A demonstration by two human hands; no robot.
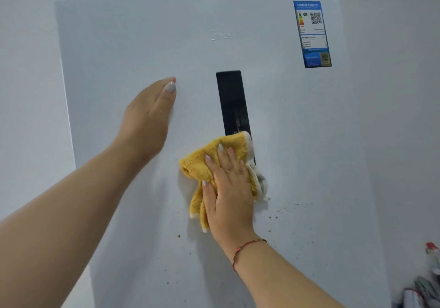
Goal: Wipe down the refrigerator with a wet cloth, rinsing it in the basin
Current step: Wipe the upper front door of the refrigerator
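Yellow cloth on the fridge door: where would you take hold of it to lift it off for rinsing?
Gather the yellow cloth at its bunched middle, where the right hand presses it flat, coming from the front. Loose folds hang below and at the right, so an edge grip would let it trail over the door.

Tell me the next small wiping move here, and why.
Probably slide the right hand and yellow cloth down and to the right: brown specks dot the refrigerator door just below the cloth.
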